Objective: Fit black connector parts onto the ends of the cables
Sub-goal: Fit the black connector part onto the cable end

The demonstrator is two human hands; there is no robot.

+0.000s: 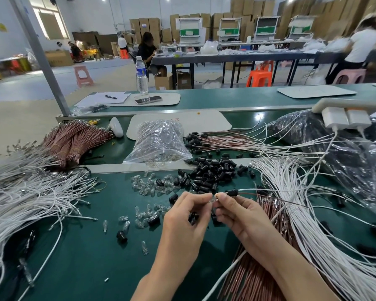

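Note:
My left hand (186, 218) and my right hand (237, 210) meet above the green mat, fingertips almost touching. Between them sits a small clear bulb (213, 199), pinched by my left thumb and forefinger. My right hand pinches a black connector (232, 191) with a white and a brown cable running off to the right. A pile of loose black connectors (208, 172) lies just beyond my hands. Clear bulbs (149, 185) are scattered to its left. White cables (295, 192) and brown cables (267, 253) fan out at the right.
A big heap of white cables (24, 192) covers the left side, with bundled brown cables (74, 140) behind it. A clear bag of bulbs (159, 140) stands at the back centre. Finished cables with connectors (215, 140) lie back right. A power strip (345, 114) hangs over plastic bags.

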